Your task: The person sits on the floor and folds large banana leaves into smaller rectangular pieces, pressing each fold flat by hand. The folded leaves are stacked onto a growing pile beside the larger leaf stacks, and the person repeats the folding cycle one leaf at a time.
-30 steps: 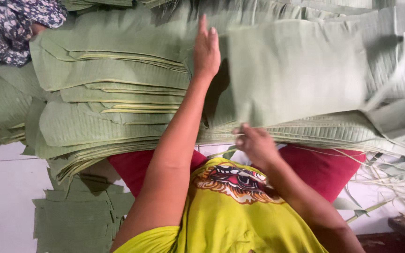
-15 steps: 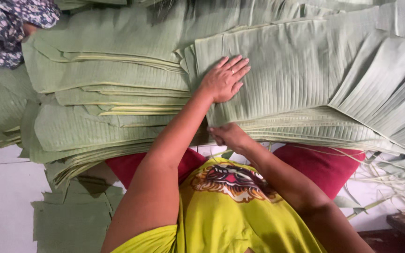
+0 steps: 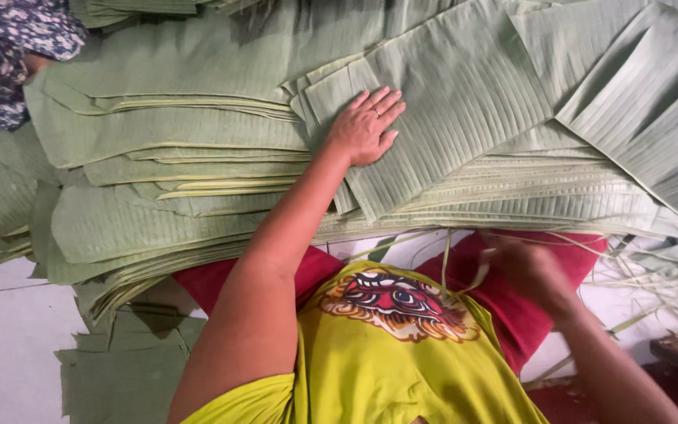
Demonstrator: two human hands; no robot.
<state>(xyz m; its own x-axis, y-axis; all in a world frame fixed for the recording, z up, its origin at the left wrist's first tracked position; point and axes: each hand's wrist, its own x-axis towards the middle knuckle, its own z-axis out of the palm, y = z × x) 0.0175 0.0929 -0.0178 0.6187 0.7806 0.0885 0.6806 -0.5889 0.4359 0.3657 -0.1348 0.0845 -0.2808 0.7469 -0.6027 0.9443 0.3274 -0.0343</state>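
Fingers (image 3: 382, 106) of the left hand (image 3: 364, 129) lie flat atop the leaf stack (image 3: 464, 102).

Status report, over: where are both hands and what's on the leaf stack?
Left hand flat on top leaf. Right hand blurred, low by leaf strips; grip unclear. Nothing on the stack.

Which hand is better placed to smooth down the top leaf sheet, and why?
Likely the left hand: it lies flat on the top leaf sheet. The right hand is off the stack, pinching a leaf strip.
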